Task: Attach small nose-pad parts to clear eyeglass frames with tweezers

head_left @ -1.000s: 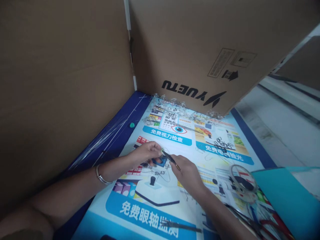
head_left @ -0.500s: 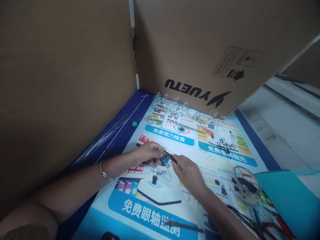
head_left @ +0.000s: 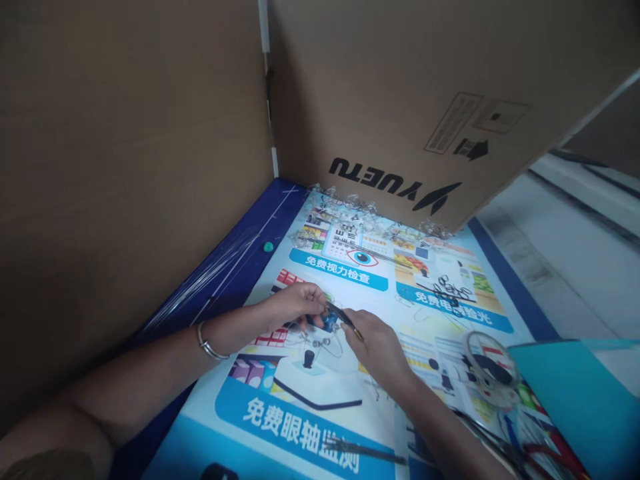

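Above the printed sheet, my left hand [head_left: 300, 305] is closed, thumb and fingers pinched together on a thin wire piece [head_left: 341, 348] with small rings that loops below. Close on its right, my right hand [head_left: 377, 343] grips a slim dark tool [head_left: 342, 316] with a gold-coloured part near its end. The tool's far tip reaches the left fingertips, where a small blue patch [head_left: 329, 323] shows; I cannot tell whether it is an object or print. The fingers hide most of the working point. A bangle [head_left: 209, 343] circles the left wrist.
Cardboard panels [head_left: 135, 133] stand along the left and back. Clear ornaments [head_left: 360, 207] line the back edge, with black rings [head_left: 453, 290] nearer. At right lie a tape roll [head_left: 493, 367], red-handled scissors [head_left: 550, 457] and a teal folder [head_left: 575, 393]. Dark thin strips [head_left: 370, 452] lie in front.
Both hands stay almost in place, with the tool still between them. The tool has shifted slightly at the left fingertips.
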`<state>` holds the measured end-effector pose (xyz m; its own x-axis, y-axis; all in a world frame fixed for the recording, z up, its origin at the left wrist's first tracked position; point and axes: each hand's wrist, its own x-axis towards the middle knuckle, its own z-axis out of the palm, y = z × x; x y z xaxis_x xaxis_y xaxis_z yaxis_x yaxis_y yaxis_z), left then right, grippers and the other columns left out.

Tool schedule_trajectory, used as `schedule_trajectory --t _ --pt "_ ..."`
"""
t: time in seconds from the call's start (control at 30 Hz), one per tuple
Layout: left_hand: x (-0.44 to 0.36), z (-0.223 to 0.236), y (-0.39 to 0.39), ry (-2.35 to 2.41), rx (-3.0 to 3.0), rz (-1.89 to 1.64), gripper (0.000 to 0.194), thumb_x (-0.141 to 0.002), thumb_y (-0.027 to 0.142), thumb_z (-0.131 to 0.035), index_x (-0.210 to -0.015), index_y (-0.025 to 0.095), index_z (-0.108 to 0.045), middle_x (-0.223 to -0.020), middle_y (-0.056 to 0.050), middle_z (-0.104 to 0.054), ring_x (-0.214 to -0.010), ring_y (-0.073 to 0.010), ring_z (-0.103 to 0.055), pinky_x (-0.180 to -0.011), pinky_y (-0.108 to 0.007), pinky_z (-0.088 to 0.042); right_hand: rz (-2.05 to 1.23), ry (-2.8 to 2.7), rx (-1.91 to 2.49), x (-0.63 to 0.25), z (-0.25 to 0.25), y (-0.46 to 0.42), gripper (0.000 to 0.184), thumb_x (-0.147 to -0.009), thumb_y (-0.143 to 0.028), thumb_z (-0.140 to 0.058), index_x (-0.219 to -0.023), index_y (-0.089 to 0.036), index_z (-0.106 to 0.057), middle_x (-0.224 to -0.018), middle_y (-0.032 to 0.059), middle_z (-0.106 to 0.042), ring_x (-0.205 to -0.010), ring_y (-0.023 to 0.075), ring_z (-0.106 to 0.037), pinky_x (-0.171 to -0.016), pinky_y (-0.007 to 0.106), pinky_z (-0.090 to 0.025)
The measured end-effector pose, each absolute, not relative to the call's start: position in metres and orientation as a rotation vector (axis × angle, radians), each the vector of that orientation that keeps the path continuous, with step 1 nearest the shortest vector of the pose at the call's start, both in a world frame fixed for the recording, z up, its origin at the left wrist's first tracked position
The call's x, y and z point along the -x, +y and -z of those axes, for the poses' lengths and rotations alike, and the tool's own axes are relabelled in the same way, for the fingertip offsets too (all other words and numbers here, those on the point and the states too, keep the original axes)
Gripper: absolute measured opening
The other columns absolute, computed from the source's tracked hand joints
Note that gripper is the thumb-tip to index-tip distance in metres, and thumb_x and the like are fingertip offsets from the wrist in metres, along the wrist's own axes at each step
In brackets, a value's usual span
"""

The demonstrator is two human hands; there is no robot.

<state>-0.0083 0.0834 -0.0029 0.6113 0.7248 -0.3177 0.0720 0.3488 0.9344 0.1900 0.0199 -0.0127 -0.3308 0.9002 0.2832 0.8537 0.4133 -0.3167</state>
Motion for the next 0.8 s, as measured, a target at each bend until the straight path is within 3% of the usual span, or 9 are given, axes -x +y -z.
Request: schedule_trajectory --t 0.53,0.8 --pt "0.007 -0.004 0.081 0.872 -1.116 -0.532 0.021 -0.07 0.027 -0.062 -0.08 0.013 -0.049 -0.07 -0.002 -0.059 -0.059 -0.0119 -0.061 -0.035 -0.013 -0.038 -0.048 -2.387 1.513 -0.186 -0.001 0.014 0.024 -0.084 -0.021 -0.042 -0.102 -0.015 -0.057 -0.083 0.0068 -0.06 -0.081 0.0178 -0.054 -0.073 0.029 -0.043" --pt "0.007 -0.003 0.081 0.879 -1.13 -0.552 0.02 -0.067 0.026 -0.064 -0.076 0.013 -0.052 -0.067 -0.002 -0.061 -0.056 -0.0112 -0.06 -0.035 -0.014 -0.038 0.27 -2.468 1.441 -0.188 0.001 0.012 0.022 -0.085 -0.019 -0.041 -0.099 -0.013 -0.058 -0.083 0.0094 -0.06 -0.082 0.0197 -0.053 -0.074 0.032 -0.04"
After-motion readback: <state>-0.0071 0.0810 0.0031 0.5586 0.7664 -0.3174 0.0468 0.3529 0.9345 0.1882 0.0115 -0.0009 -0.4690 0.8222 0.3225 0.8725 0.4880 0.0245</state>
